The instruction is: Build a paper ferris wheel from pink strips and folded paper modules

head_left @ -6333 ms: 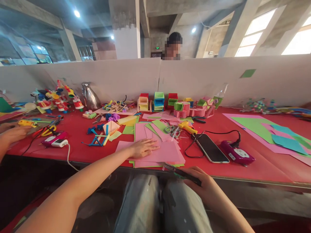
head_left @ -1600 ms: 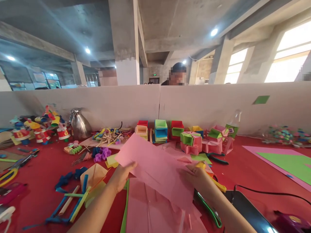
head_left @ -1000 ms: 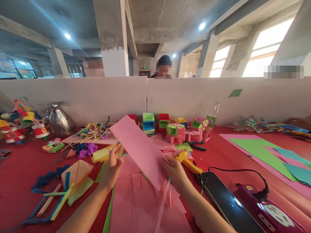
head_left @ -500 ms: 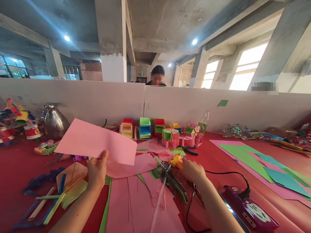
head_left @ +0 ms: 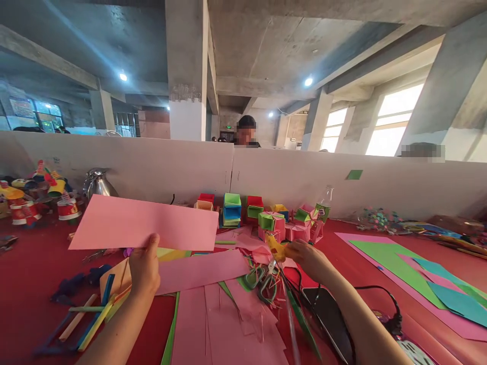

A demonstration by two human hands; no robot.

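Observation:
My left hand [head_left: 144,266] grips a pink paper sheet [head_left: 152,223] by its lower edge, with the thumb on top, and holds it up over the red table. In my right hand [head_left: 304,256] is a yellow glue gun [head_left: 275,248], its nozzle toward the upper left. Just below the glue gun lie green-handled scissors [head_left: 267,289] on pink paper scraps. More pink sheets [head_left: 224,324] are spread on the table between my forearms.
Folded paper boxes [head_left: 232,210] stand at the back, beside a bottle [head_left: 324,204]. A metal jug [head_left: 99,183] is back left. A phone [head_left: 330,317], black cables and a power strip [head_left: 416,352] lie at right, near colored sheets [head_left: 395,263]. Paper sticks [head_left: 95,324] lie at left.
The view has shifted. The pink sheet in my left hand has moved left and tilted flatter. My right hand has lifted the glue gun up and away from the scissors, uncovering the phone.

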